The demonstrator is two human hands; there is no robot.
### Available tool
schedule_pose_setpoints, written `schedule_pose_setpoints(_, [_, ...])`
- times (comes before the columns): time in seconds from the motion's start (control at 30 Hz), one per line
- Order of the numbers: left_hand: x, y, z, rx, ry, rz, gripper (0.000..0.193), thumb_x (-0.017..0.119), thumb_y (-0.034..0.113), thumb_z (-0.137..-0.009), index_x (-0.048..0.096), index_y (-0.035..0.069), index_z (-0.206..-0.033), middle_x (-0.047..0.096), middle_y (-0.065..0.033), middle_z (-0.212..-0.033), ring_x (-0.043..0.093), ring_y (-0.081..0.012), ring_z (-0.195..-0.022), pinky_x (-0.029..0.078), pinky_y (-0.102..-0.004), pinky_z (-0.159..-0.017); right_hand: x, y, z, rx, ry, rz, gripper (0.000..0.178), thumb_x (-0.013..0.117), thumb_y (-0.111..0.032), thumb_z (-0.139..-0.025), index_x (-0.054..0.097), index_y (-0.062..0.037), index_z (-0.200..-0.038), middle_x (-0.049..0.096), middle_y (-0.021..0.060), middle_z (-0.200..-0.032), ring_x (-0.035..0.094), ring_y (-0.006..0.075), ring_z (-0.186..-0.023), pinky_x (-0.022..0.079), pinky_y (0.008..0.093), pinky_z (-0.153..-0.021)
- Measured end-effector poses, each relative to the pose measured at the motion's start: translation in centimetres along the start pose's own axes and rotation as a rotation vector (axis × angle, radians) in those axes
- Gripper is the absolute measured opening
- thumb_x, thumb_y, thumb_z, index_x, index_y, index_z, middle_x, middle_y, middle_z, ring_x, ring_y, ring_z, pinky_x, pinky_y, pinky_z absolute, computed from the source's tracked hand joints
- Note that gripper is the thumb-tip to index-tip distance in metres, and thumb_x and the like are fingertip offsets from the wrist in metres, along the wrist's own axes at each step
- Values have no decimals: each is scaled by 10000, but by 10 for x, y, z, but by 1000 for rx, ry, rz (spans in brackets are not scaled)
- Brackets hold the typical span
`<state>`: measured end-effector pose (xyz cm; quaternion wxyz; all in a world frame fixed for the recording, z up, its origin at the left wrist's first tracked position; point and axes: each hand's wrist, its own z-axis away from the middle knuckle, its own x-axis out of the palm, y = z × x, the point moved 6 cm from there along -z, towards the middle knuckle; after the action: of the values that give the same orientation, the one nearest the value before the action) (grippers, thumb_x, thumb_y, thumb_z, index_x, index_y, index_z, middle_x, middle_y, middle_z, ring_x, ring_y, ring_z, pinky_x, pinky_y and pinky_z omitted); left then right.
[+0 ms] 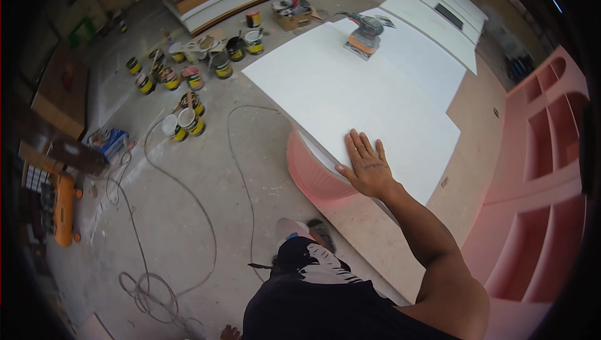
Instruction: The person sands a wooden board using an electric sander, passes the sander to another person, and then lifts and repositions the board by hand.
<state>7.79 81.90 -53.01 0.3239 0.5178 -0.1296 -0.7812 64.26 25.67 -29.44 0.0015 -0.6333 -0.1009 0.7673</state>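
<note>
My right hand (369, 163) lies flat on a white panel (357, 93), near its close edge, with the fingers stretched out and the thumb at the rim. Nothing is held in it. Farther back on the same surface stands an orange and grey power sander (365, 35), well apart from the hand. The panel rests over a curved pink base (316, 171). Only a small part of my left hand (230, 332) shows at the lower edge, low beside my body; its fingers are too cut off to read.
Several paint cans (193, 77) crowd the floor at the far left. A hose (188, 196) loops across the concrete toward an orange compressor (64, 208). On the right rises a pink shelf unit (501, 221). More white panels (432, 24) lie at the back.
</note>
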Motion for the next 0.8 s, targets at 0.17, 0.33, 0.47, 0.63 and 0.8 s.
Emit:
schedule_pose_setpoints(0.17, [-49,-35,-137,353,-393,-322,185,740,205,-923,758,147,-1097,715,-170,-960,707,-412,-845,577,-528,-714,10,7,77,289,-30,-1,942,392,-683,-1117,176,-32,-1761,165,175,-1846,110,377,-1714,33,638,-1362])
schedule_pose_setpoints(0.33, [-165,-81,-287,-553,-272,368,405,470,343,-1154,633,54,-1386,749,-135,-1276,739,-292,-1035,596,-455,-844,14,-46,10,351,51,-75,988,410,-700,-1104,169,6,-1753,161,234,-1833,85,431,-1708,5,640,-1358])
schedule_pose_setpoints(0.47, [-245,30,-436,-363,-106,247,427,583,433,-1108,725,59,-1259,764,-79,-1148,728,-224,-991,560,-412,-823,2,-71,-46,354,43,-93,1026,403,-742,-1089,167,2,-1756,146,221,-1841,75,390,-1717,-9,638,-1359])
schedule_pose_setpoints(0.63, [-331,100,-519,-182,-213,341,549,665,379,-1079,654,18,-1492,680,-172,-1415,669,-312,-1284,587,-475,-1038,9,-105,-79,370,66,-193,974,376,-749,-1097,186,-71,-1770,161,146,-1852,107,330,-1720,-32,668,-1348])
schedule_pose_setpoints(0.8, [-352,113,-626,-209,-523,21,516,583,398,-1127,656,30,-1481,687,-154,-1399,670,-311,-1278,587,-464,-1035,4,-92,-24,705,83,-192,895,444,-683,-1110,222,-125,-1773,230,99,-1843,190,303,-1707,-20,694,-1333])
